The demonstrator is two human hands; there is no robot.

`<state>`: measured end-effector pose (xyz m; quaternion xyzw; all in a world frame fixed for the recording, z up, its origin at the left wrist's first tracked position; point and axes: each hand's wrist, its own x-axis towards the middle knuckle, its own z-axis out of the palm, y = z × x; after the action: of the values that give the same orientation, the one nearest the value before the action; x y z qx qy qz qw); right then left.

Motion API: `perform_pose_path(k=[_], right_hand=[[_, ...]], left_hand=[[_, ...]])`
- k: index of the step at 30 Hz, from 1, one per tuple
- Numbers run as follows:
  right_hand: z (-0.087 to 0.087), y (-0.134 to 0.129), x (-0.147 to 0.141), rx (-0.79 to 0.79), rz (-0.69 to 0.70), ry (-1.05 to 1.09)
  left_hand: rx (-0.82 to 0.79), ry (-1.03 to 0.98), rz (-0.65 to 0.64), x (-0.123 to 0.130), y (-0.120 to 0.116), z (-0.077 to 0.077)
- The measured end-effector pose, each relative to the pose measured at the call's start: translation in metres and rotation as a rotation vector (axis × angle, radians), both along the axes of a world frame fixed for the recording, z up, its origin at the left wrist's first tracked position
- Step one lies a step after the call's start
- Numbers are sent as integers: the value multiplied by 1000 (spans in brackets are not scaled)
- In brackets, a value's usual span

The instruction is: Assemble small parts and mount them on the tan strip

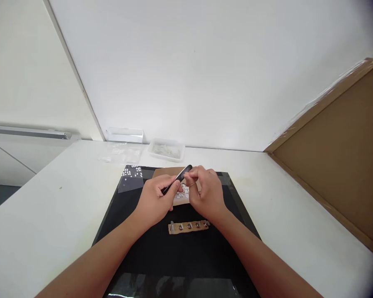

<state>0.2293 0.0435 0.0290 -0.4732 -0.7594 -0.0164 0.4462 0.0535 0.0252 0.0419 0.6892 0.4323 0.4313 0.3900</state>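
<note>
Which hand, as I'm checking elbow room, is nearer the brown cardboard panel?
Right. The right hand is left of the brown panel, apart from it; the left hand is farther left.

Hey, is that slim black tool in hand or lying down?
In hand: the left hand pinches the black tool between thumb and fingers, one end near the right hand. Whether they touch, I cannot tell.

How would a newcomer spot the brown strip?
On the white table, find the black mat. Just nearer the wearer than the left hand and right hand lies a narrow brown strip. Its single row of shiny pieces sets it apart from the scattered white pieces beyond.
</note>
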Motion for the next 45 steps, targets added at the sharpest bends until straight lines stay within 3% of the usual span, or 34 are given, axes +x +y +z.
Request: perform_pose_path(k=[3, 6, 10, 13, 15, 17, 21, 24, 28, 31, 35, 40, 45], right_hand=[[-1, -1, -2, 27, -33, 24], [-2, 0, -5, -6, 34, -36], [-2, 1, -8, 37, -84, 23], [-3, 2, -9, -11, 18, -32], [-4, 2, -10, 4, -9, -23], [-5, 3, -10, 27, -63, 16], [-6, 4, -12, -20, 7, -6], [-5, 3, -14, -2, -61, 60], [-4, 2, -15, -52, 4, 30], [-3, 3, -12, -16, -66, 88], [-2, 1, -8, -109, 57, 52], [-2, 1, -9, -38, -25, 147], [0, 1, -10, -81, 48, 135]], left_hand=[[38, 15, 17, -1, 1, 0], [100, 49, 35, -1, 3, -2], [107, 45, 43, -1, 4, -6], [171, 99, 75, -1, 5, -8], [206, 105, 77, 0, 6, -9], [216, 100, 85, 0, 7, -10], [237, 124, 96, 0, 8, -10], [255, 129, 101, 0, 8, -9], [264, 131, 100, 1, 7, -8], [247, 119, 96, 2, 5, -8], [262, 122, 100, 3, 4, -9], [302, 125, 107, 2, 4, -8], [335, 141, 91, 2, 2, -6]])
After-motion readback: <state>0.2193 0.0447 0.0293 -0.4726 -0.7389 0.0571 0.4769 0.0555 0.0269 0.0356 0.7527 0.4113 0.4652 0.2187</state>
